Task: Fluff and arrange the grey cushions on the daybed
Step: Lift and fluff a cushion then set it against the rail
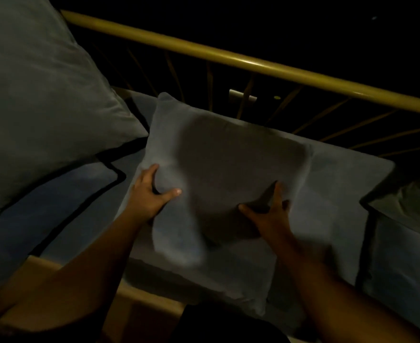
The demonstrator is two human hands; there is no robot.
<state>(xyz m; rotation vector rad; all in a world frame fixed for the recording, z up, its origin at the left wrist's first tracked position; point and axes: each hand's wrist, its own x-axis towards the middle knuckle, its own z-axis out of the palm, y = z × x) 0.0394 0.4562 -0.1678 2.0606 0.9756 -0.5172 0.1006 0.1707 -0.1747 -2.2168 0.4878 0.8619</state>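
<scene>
the grey cushion (218, 154) stands tilted between both hands, leaning toward the yellow rail (228, 55). the left hand (152, 196) pinches its left edge, the right hand (270, 211) clamps the lower right part. a larger cushion (340, 194) lies flat under the fingers.

A yellow railing (253, 63) with thin slanted bars (210, 87) against darkness

The daybed (62, 194) has a blue cover with black piping and a yellow rail (228, 56) behind. A large grey cushion (38, 95) lies on it at left, a flatter grey cushion (332, 194) in the middle.
</scene>
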